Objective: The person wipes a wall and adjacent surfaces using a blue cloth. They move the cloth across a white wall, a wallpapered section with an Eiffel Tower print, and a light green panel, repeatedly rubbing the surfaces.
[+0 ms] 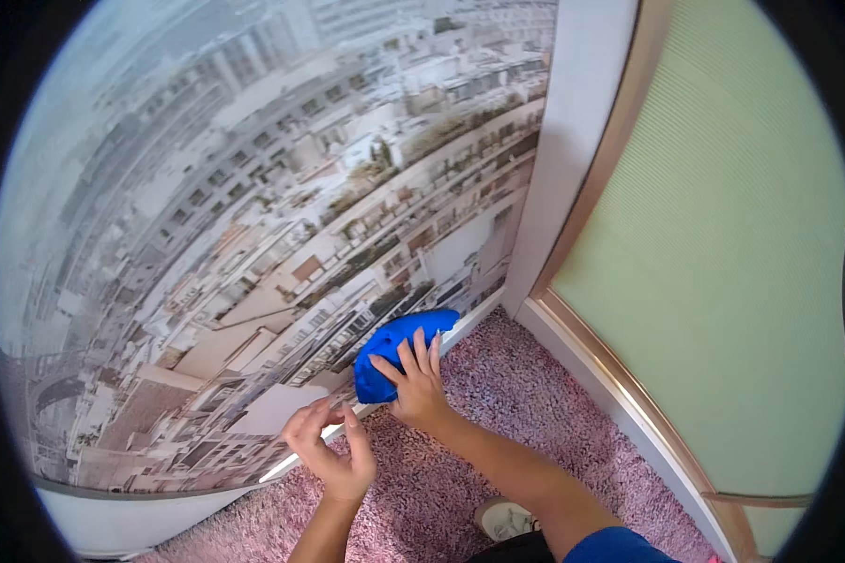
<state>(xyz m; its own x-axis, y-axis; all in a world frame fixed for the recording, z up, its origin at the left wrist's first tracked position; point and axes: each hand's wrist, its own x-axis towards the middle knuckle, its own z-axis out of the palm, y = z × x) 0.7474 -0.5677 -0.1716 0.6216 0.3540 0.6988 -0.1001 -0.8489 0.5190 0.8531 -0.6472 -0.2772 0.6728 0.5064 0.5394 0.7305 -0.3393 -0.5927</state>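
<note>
A bright blue cloth (380, 352) is spread against the lower part of the wall, just above the baseboard. My right hand (419, 394) presses it there with the fingers splayed over its surface. To the left and lower in the view is my left hand (332, 450), with its fingers loosely curled and the thumb apart from them. Nothing shows in its grasp. It hovers in front of the white baseboard (473, 320); whether its fingertips touch the wall I cannot tell. The wall carries a photo mural (289, 246) of city buildings.
A pink and purple shaggy carpet (535, 394) covers the floor. On the right, a pale green ribbed panel (711, 232) in a copper-toned frame meets the wall beside a white post (570, 134). A light-coloured shoe (505, 519) stands on the carpet below my arms.
</note>
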